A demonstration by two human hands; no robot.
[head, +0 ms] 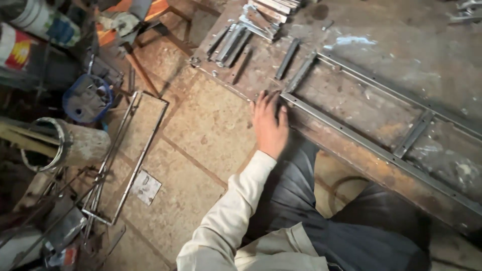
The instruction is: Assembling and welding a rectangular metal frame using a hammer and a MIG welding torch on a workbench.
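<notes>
Now, left grip (269, 123): flat, fingers spread, holding nothing, resting on the rusty steel desk (351, 100) edge.
Long grey angle-iron frame (346, 131): its corner just beside the fingertips.

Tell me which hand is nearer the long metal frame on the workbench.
Left. The left hand rests flat on the workbench edge, fingertips touching the end of the metal frame. The right hand is out of view.

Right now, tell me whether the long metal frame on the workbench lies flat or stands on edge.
Flat. The metal frame shows both long rails and its cross pieces against the workbench, and the left hand rests at its near corner.
</notes>
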